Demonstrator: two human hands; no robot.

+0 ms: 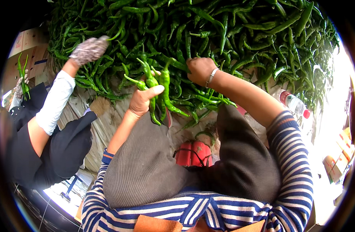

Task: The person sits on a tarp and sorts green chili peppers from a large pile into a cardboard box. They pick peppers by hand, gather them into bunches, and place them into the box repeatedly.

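Observation:
My left hand (144, 100) holds a small bunch of long green chili peppers (165, 87), its thumb pressed across them. Their stems point away from me, and the tips hang above my left knee. At the near edge of a large pile of green chili peppers (241, 32), my right hand (202, 71) reaches in with curled fingers. Those fingertips are hidden among the peppers, so whether they grip one is unclear. A pale bracelet (212, 76) circles my right wrist.
To my left, a co-worker's gloved hand (90, 50) touches the pile, blurred. Their other gloved hand (23, 84) holds green peppers. A plastic bottle with a red cap (295, 103) lies right of my arm. Something red (193, 153) sits between my legs. Cardboard boxes (335, 163) stand far right.

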